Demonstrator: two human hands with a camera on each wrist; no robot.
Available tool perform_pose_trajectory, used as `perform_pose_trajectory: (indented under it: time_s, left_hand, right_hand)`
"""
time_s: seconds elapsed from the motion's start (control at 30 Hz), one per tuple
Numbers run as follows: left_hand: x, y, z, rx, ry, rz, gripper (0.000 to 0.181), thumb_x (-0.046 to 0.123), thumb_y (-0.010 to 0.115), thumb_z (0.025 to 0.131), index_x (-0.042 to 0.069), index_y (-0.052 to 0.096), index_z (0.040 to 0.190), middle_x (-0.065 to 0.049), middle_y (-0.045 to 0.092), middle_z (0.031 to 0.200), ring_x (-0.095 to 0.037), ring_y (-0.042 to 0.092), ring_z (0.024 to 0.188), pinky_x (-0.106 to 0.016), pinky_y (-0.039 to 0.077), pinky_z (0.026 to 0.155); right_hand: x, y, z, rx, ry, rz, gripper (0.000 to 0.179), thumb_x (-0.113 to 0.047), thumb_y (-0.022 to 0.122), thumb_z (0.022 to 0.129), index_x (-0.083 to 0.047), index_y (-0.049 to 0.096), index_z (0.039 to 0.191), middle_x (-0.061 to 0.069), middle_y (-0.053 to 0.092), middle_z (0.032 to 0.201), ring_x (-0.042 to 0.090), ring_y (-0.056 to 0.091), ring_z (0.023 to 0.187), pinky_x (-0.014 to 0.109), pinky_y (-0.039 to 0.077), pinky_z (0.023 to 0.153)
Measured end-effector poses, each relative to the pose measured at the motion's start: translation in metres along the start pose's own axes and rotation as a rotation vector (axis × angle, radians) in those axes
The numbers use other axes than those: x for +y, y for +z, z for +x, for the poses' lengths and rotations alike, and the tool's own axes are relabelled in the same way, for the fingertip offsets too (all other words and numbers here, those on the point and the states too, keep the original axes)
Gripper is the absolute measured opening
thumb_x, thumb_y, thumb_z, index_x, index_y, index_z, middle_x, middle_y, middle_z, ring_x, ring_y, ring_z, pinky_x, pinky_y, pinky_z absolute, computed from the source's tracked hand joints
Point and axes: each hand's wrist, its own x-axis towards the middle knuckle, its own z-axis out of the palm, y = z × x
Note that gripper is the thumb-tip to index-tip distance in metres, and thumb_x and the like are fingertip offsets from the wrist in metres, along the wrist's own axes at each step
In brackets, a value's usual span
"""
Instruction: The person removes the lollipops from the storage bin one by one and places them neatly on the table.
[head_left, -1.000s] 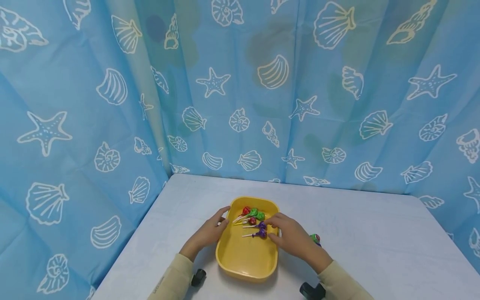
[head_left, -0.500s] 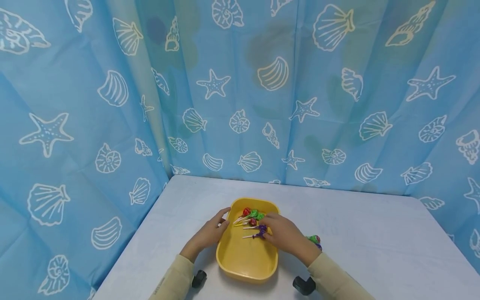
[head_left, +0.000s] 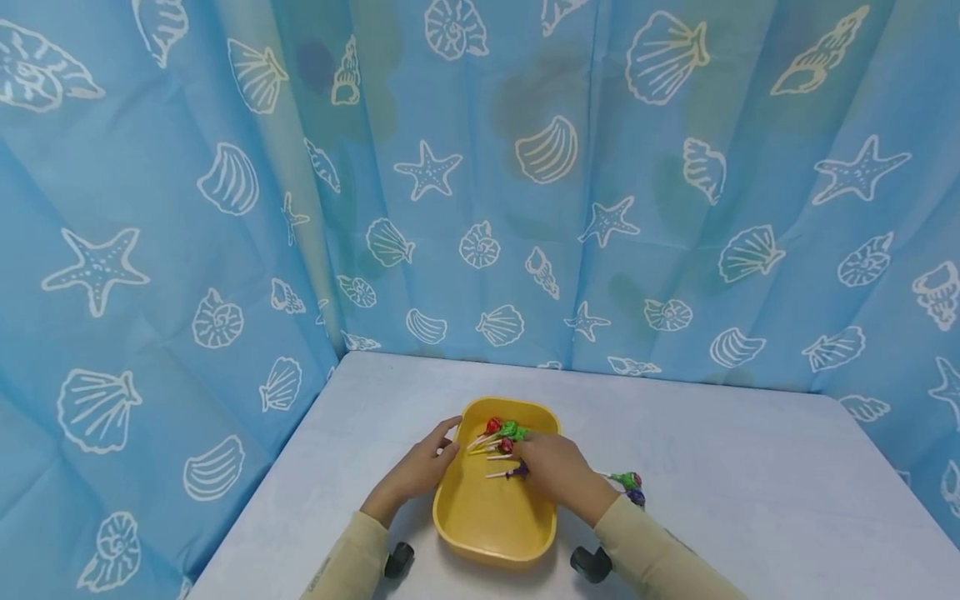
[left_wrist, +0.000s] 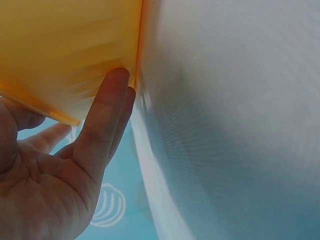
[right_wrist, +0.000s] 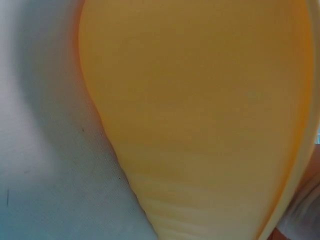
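A yellow plastic tray [head_left: 495, 533] sits on the table, with several lollipops grouped in its far half. Among them are a red lollipop [head_left: 493, 425], a green lollipop [head_left: 510, 429] and a purple lollipop [head_left: 517, 471]. My left hand [head_left: 415, 468] rests against the tray's left side; in the left wrist view its extended fingers [left_wrist: 102, 120] touch the outer wall. Over the right rim reaches my right hand [head_left: 558, 467], its fingertips down among the purple lollipops and covering their heads. I cannot tell whether it pinches one. In the right wrist view the tray's wall [right_wrist: 200, 100] hides most of that hand.
Outside the tray, beside my right forearm, lie a green-and-red lollipop [head_left: 626, 480] and a purple-wrapped lollipop [head_left: 636, 497] on the white table [head_left: 735, 467]. A blue shell-print curtain [head_left: 480, 183] hangs behind and to the left.
My right hand has moved left and down into the tray, over the purple lollipops, and now covers more of them. The left hand has stayed at the tray's side.
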Motion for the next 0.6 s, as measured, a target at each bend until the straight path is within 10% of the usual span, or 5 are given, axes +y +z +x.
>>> perform_pose_trajectory:
  time_s: [0.6]
  left_hand:
    - [0.0014,0.0001,0.0011,0.003,-0.047,0.005,0.052,0.027,0.049,0.108,0.02,0.036,0.157,-0.018,0.058,0.13,-0.023,0.063,0.099,-0.045,0.058,0.083]
  right_hand:
    - [-0.0024,0.0077,0.0081,-0.012,0.023,-0.11,0.012,-0.012,0.085,0.082,-0.015,0.078,0.092,-0.001,0.067,0.08,0.018,0.063,0.074,0.035,0.058,0.079]
